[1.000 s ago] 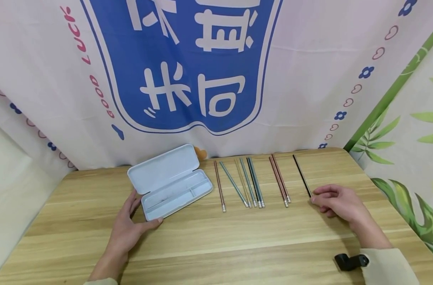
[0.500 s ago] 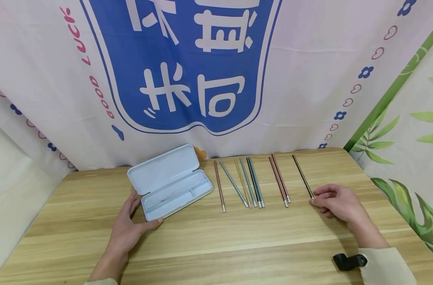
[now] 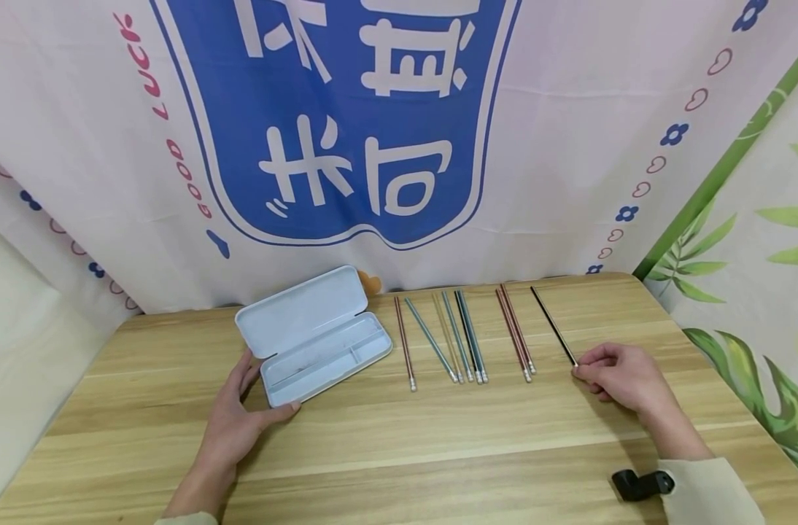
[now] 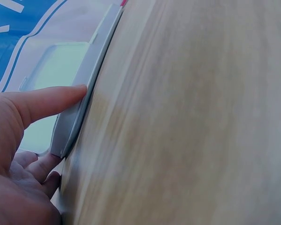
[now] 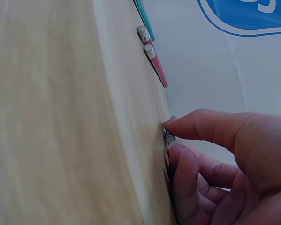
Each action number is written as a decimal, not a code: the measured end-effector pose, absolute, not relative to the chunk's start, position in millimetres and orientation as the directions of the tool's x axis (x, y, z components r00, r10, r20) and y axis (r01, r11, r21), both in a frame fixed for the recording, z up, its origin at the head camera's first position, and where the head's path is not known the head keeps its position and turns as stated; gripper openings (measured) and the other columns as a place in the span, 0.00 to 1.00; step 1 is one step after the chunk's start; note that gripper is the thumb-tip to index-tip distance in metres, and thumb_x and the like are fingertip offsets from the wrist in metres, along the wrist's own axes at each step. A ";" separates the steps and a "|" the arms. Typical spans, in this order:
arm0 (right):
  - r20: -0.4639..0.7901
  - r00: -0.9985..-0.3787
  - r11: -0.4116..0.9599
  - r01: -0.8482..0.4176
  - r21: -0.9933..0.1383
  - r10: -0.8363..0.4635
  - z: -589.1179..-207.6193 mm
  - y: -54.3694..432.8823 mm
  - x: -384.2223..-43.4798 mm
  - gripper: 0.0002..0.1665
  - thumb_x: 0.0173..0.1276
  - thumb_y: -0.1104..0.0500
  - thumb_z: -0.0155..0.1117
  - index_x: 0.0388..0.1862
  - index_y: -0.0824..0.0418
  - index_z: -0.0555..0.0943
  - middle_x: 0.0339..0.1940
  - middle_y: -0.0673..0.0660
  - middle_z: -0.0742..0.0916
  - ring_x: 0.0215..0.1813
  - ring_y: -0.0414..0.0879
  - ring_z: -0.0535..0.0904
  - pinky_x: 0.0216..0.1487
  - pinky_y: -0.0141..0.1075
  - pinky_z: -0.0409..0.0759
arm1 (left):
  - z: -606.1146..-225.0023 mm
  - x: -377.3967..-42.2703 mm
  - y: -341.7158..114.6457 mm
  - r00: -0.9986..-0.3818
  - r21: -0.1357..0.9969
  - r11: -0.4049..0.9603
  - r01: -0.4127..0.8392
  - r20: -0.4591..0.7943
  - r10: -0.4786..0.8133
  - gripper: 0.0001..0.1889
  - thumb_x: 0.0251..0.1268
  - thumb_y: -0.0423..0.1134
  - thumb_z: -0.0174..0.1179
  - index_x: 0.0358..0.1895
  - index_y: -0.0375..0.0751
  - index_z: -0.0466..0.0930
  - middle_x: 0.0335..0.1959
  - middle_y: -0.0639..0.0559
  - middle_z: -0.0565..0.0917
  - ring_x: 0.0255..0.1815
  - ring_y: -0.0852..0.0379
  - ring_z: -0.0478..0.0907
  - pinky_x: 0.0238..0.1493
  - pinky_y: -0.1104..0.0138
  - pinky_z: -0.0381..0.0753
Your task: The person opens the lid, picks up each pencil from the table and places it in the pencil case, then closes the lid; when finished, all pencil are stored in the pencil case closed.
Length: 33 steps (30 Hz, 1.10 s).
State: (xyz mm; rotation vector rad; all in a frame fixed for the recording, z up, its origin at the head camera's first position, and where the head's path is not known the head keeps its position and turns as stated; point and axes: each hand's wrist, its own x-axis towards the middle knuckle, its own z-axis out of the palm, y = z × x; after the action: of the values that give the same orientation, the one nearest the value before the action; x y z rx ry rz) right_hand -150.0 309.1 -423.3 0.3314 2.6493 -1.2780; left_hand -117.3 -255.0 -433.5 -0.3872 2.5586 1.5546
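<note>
A light blue pencil case (image 3: 300, 312) lies open at the left of the table, its lid tipped back and its divided tray bare of pencils. My left hand (image 3: 231, 430) holds the case's left end, thumb (image 4: 60, 99) against the front side and fingers round the left end. On the right, my right hand (image 3: 618, 375) pinches the eraser end of a black pencil (image 3: 554, 327) between thumb and fingers. In the right wrist view the fingers mostly cover that pencil's end (image 5: 170, 138). The pencil slants away toward the back edge, lying on or close above the tabletop.
Between the hands lie a single red pencil (image 3: 404, 343), a group of several blue, black and tan pencils (image 3: 465, 335), and two red pencils (image 3: 516, 332). A printed cloth (image 3: 556, 146) hangs behind the wooden table (image 3: 399, 467). A black device (image 3: 642, 484) sits at the right wrist.
The black pencil's far tip has swung left toward the two red pencils, while my right hand has shifted only slightly. My left hand and the case have stayed put.
</note>
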 end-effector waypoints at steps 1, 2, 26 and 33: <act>-0.256 -0.959 0.609 0.277 -0.743 0.123 -423.4 308.8 -149.9 0.20 0.72 0.55 0.75 0.50 0.69 0.83 0.32 0.52 0.88 0.33 0.42 0.83 0.31 0.35 0.88 | -433.7 -117.5 -255.1 -0.960 0.854 0.438 -0.279 -0.235 -0.154 0.71 0.58 0.42 0.82 0.90 0.63 0.29 0.91 0.45 0.52 0.92 0.39 0.37 0.88 0.34 0.38; -0.254 -0.959 0.610 0.277 -0.742 0.126 -423.6 308.4 -149.9 0.20 0.72 0.55 0.75 0.50 0.69 0.83 0.31 0.52 0.88 0.32 0.42 0.83 0.31 0.35 0.88 | -434.0 -117.6 -255.3 -0.960 0.855 0.438 -0.277 -0.232 -0.154 0.71 0.58 0.41 0.82 0.90 0.63 0.29 0.91 0.45 0.53 0.92 0.39 0.37 0.88 0.34 0.38; -0.285 -0.944 0.595 0.327 -0.734 0.168 -422.6 312.3 -148.2 0.27 0.77 0.48 0.67 0.58 0.71 0.82 0.29 0.51 0.88 0.30 0.43 0.82 0.28 0.36 0.82 | -434.0 -117.6 -254.4 -0.966 0.861 0.439 -0.258 -0.213 -0.150 0.72 0.57 0.42 0.83 0.90 0.64 0.30 0.90 0.44 0.54 0.92 0.39 0.38 0.88 0.34 0.37; -0.281 -0.947 0.517 0.322 -0.793 0.158 -425.5 317.8 -147.6 0.27 0.80 0.50 0.65 0.61 0.74 0.81 0.33 0.48 0.90 0.33 0.40 0.86 0.32 0.35 0.87 | -433.0 -116.4 -254.2 -0.964 0.861 0.435 -0.264 -0.219 -0.152 0.72 0.56 0.43 0.84 0.90 0.63 0.30 0.91 0.45 0.53 0.92 0.40 0.37 0.88 0.34 0.38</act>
State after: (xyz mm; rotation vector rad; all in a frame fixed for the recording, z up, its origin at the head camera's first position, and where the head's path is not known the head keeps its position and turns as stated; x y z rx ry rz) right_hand -147.6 317.8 -425.5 0.4117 2.5815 -1.4042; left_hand -116.4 -254.2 -433.0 -0.3741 2.5679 1.5706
